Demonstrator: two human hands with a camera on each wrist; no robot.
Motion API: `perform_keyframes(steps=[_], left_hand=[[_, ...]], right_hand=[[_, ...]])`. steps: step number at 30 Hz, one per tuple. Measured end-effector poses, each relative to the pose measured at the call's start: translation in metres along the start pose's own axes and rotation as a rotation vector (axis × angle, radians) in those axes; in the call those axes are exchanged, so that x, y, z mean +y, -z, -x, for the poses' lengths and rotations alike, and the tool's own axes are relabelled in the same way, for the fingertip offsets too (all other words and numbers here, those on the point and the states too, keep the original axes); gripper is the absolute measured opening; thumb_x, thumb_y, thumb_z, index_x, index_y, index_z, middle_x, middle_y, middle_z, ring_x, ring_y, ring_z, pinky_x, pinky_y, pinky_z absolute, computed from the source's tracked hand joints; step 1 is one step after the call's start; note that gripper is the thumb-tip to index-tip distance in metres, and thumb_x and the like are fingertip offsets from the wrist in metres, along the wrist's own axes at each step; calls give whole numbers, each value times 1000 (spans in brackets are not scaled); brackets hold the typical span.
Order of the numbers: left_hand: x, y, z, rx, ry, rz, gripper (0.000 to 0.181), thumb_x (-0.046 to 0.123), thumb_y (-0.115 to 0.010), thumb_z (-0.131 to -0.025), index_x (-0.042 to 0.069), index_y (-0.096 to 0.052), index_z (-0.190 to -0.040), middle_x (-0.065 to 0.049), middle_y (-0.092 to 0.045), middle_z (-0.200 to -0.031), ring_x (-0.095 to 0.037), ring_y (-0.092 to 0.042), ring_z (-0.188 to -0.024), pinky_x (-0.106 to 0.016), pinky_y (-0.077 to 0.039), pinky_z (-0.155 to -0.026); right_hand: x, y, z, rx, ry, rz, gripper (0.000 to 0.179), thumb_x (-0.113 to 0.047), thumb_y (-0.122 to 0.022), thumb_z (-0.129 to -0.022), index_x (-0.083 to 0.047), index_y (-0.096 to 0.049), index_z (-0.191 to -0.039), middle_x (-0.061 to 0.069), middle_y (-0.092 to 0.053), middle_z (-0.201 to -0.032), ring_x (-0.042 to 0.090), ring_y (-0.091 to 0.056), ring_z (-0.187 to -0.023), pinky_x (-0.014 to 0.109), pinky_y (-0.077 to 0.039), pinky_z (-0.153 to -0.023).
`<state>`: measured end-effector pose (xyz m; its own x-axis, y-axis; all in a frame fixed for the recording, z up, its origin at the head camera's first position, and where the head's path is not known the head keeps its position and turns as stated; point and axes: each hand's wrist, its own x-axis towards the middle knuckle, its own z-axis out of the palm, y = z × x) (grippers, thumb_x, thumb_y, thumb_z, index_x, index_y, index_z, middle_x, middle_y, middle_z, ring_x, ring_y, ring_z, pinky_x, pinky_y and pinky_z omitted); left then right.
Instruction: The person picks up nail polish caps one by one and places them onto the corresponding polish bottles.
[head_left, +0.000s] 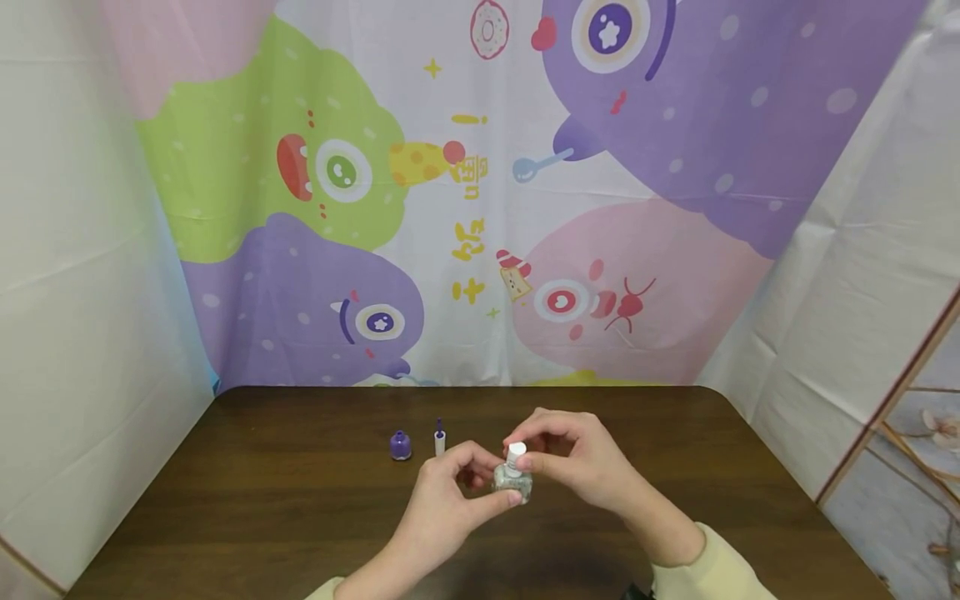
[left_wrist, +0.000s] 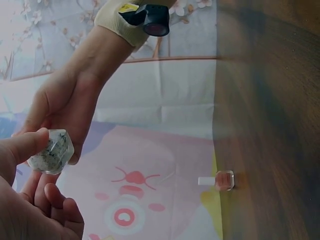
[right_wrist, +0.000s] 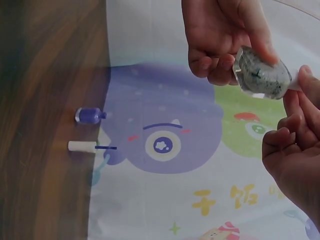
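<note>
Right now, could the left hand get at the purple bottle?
Probably not without letting go first: the left hand is gripping the speckled bottle. The white cap also stands beside the purple bottle, on that hand's side. The purple bottle's near side looks unblocked.

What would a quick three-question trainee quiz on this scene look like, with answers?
1. True or false: the purple bottle has a cap on.
2. Which grip pinches the white cap of the speckled bottle: A, left, or B, right?
3. How many bottles show across all the views?

Key:
1. False; it stands open.
2. B, the right grip.
3. Three: the purple bottle, the speckled bottle and a pinkish bottle.
</note>
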<state>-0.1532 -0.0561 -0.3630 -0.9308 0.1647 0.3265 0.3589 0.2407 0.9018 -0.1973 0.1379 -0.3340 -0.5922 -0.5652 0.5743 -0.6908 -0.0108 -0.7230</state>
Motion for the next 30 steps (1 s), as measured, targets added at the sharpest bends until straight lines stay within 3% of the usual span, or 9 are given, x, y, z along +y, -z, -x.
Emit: perform_keyframes(steps=[8, 13, 18, 22, 27, 30], left_hand=[[0, -1, 0, 17, -2, 0, 24, 21, -85, -67, 21, -65, -82, 10, -61, -74, -9, -53, -72, -23, -45, -67], [-1, 0, 0, 14, 1, -1, 24, 21, -84, -68, 21, -65, -82, 9, -61, -74, -9, -54, -72, -22, -46, -66], [-2, 0, -1, 10, -9, 9, 24, 22, -84, -68, 21, -66, -83, 9, -61, -75, -9, -53, -73, -22, -46, -67], [-2, 1, -1, -5, -21, 5, 23, 22, -84, -69, 21, -66, -84, 8, -61, -77, -9, -53, -73, -22, -46, -67], [-1, 1, 0, -49, -48, -10, 23, 23, -83, -70, 18, -66, -85, 6, -64, -81, -9, -55, -75, -23, -47, -71], [-1, 1, 0, -68, -65, -12, 24, 23, -83, -71, 15, -66, -85, 5, -65, -81, -8, -55, -76, -23, -47, -72]], right_hand=[[-2, -5, 1, 74, -52, 23, 16, 1, -73, -78, -6, -69, -92, 3, -62, -78, 6, -49, -68, 24, -41, -50], [-2, -4, 1, 61, -64, 17, 18, 0, -73, -79, -6, -68, -95, 2, -63, -84, 7, -49, -69, 24, -42, -51], [1, 2, 0, -23, -3, 3, 27, 3, -69, -81, -4, -67, -107, 6, -62, -97, 10, -51, -75, 24, -45, -55], [2, 6, -1, -108, 28, 11, 33, 5, -65, -84, -7, -65, -114, 6, -59, -95, 10, -51, -78, 24, -46, -60], [-1, 10, -1, -261, 33, -77, 32, 6, -56, -89, -1, -60, -120, 10, -56, -98, 14, -54, -91, 27, -50, -73], [-1, 11, -1, -311, 45, -96, 28, 5, -54, -91, 0, -60, -118, 10, -56, -98, 15, -54, -93, 28, -51, -74]])
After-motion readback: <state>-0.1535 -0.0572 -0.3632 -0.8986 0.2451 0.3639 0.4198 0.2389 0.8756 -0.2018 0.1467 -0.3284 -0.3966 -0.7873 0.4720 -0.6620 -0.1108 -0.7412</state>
